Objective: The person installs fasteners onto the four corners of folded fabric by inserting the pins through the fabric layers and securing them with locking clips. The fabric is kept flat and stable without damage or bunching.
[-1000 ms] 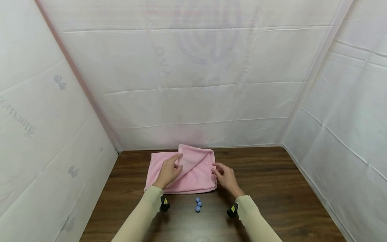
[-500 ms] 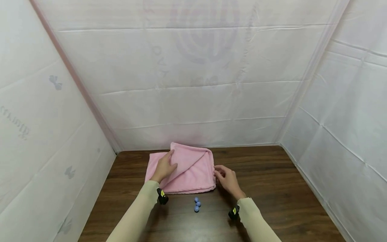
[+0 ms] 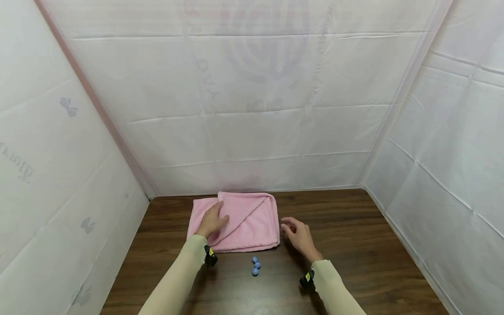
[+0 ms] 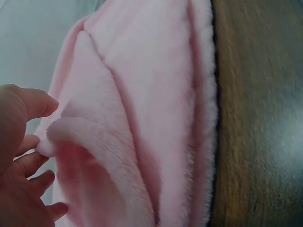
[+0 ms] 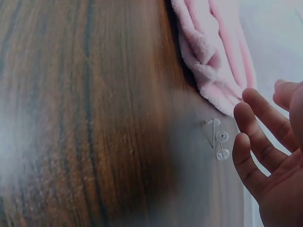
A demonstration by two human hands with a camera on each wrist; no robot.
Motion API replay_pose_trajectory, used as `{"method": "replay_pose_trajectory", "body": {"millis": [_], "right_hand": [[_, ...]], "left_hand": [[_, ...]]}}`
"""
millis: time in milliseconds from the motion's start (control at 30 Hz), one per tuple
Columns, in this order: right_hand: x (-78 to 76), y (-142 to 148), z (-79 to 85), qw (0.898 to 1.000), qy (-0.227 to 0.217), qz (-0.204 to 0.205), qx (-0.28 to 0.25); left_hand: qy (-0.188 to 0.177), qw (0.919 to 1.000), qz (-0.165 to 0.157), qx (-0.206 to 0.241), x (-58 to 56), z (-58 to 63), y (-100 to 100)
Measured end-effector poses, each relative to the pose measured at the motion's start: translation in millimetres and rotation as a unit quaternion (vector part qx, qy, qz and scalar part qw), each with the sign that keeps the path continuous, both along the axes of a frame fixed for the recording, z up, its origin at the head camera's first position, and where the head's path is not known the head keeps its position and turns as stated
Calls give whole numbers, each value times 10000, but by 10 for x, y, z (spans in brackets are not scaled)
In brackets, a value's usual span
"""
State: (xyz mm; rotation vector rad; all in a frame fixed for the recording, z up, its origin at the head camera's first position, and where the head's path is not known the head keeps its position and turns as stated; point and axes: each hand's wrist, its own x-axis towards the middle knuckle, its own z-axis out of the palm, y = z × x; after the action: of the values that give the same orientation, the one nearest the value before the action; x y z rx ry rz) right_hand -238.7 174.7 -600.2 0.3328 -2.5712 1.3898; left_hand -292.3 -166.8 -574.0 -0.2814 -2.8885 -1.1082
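Note:
A pink plush cloth lies folded on the table, its upper flap turned back diagonally toward the left. My left hand is over the flap's left edge; in the left wrist view, the fingers spread loosely, with a fingertip against the raised corner and the thumb apart. Just beyond the cloth's right edge hovers my right hand, fingers bent loosely and holding nothing. Beneath its fingertips, the right wrist view shows small clear plastic pieces with thin metal pins. Three small blue balls sit in front of the cloth.
Dark wood-grain table runs under everything. White sheeting with faint prints forms a back wall and two side walls right around it. Black cameras are strapped to both wrists.
The flap has been drawn leftward and now lies lower and flatter. My left hand went left with it. My right hand has shifted slightly right, away from the cloth's edge.

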Motion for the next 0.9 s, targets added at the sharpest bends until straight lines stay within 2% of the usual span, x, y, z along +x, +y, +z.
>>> {"method": "replay_pose_trajectory", "body": {"millis": [167,267,567,700,800,900], "right_hand": [[27,22,-2,9999,-53,54,-102],[32,37,-14,9999,0,89,-139],[40,75,-10,9999,3,77,-71],[27,131,-9,9994,208,-154,249],[16,180,-9,9958,471,-350,707],[9,216,-8,9915,586,-373,1097]], "left_hand": [[-180,9991,41,-385,48,-28,-42],[-332,9986,75,-401,63,-30,-47],[-460,9980,90,-426,87,-80,-80],[-386,9986,60,-368,105,-76,-81],[-163,9992,7,-360,109,-52,-63],[70,9995,15,-314,124,-22,-35]]}}
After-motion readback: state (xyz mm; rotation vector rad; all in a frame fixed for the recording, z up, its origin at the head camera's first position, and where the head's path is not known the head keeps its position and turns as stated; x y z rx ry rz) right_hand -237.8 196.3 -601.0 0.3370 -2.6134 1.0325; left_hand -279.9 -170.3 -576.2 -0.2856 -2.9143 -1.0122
